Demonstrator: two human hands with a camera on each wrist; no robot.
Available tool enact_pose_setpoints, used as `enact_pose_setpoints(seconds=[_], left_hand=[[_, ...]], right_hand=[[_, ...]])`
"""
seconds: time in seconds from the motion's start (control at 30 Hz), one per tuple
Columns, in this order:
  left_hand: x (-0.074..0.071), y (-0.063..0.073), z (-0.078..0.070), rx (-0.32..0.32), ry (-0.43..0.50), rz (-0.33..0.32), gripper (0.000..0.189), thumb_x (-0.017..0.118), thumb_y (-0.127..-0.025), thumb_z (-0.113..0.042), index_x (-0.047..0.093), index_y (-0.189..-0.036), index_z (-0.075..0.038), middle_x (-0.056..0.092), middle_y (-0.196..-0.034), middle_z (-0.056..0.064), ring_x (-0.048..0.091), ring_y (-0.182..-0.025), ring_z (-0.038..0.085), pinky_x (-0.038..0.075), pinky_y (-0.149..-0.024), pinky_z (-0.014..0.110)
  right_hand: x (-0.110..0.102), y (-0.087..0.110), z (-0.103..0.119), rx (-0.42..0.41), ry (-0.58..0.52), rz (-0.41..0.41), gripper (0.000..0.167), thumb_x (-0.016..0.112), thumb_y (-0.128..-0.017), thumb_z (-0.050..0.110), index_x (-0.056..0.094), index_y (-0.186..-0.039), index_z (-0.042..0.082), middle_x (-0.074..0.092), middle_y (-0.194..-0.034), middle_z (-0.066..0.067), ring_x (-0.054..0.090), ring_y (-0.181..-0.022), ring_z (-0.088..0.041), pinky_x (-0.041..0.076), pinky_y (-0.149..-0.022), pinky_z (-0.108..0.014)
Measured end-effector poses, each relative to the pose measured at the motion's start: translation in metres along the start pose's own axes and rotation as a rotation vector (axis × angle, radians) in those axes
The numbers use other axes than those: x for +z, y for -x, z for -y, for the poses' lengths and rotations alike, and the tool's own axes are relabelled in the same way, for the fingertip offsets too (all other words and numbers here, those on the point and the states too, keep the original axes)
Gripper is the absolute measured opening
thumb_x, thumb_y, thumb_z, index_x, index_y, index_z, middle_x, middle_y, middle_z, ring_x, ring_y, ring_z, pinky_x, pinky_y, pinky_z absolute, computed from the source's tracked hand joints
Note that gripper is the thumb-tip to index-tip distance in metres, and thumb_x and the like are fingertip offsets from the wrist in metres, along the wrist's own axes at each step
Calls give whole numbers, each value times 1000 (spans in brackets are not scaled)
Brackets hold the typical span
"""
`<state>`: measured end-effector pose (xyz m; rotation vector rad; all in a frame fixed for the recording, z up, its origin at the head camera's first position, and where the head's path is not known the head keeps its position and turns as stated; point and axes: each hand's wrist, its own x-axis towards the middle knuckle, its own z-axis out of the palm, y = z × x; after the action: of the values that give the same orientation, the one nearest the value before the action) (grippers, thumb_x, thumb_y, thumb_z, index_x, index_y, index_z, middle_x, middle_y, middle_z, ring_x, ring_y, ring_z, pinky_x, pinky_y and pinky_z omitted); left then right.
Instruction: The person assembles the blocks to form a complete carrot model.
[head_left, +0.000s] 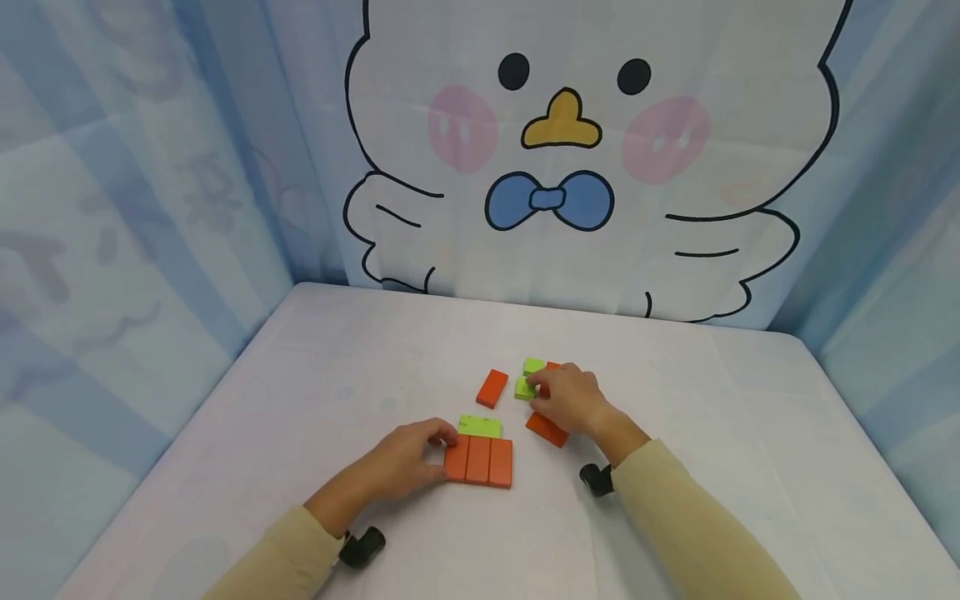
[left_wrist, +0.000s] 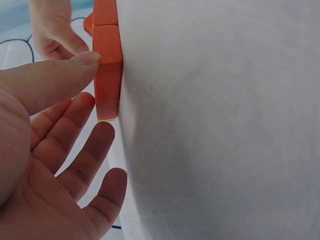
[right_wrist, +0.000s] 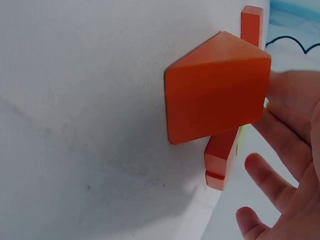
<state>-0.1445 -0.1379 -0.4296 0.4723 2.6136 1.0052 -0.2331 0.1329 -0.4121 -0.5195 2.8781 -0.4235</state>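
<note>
Orange blocks [head_left: 478,462] lie three abreast, our left hand [head_left: 408,460] touching the end one with fingers spread. Our right hand [head_left: 573,400] is at a green block [head_left: 521,389]; whether its fingers pinch it, we cannot tell. A low wrist could knock the loose orange block [head_left: 545,429] beside that hand, and a careless left thumb could push our row askew.
</note>
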Motion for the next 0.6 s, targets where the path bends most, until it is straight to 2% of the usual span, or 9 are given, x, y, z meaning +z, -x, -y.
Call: enact_pose_setpoints(seconds=[0.17, 0.37, 0.6], left_hand=[[0, 1, -3, -3, 7, 1, 40, 79, -87, -11, 62, -123, -13, 62, -116, -4, 55, -111, 21, 46, -99, 45], [1, 2, -2, 2, 4, 1, 39, 79, -87, -11, 62, -122, -13, 62, -116, -4, 55, -111, 22, 46, -99, 45], [1, 2, -3, 0, 1, -1, 39, 79, -87, -11, 62, -122, -14, 62, -117, -4, 55, -112, 22, 46, -99, 45]], right_hand=[[2, -1, 0, 22, -4, -8, 42, 69, -94, 23, 65, -135, 15, 66, -114, -7, 52, -114, -31, 42, -97, -54], [5, 1, 3, -5, -20, -19, 30, 67, -94, 18, 71, -123, 14, 67, -108, -4, 53, -105, -28, 42, -93, -51], [6, 2, 7, -17, -71, -25, 29, 73, -91, 23, 72, -118, 13, 68, -106, -1, 55, -106, -26, 42, -93, -50]])
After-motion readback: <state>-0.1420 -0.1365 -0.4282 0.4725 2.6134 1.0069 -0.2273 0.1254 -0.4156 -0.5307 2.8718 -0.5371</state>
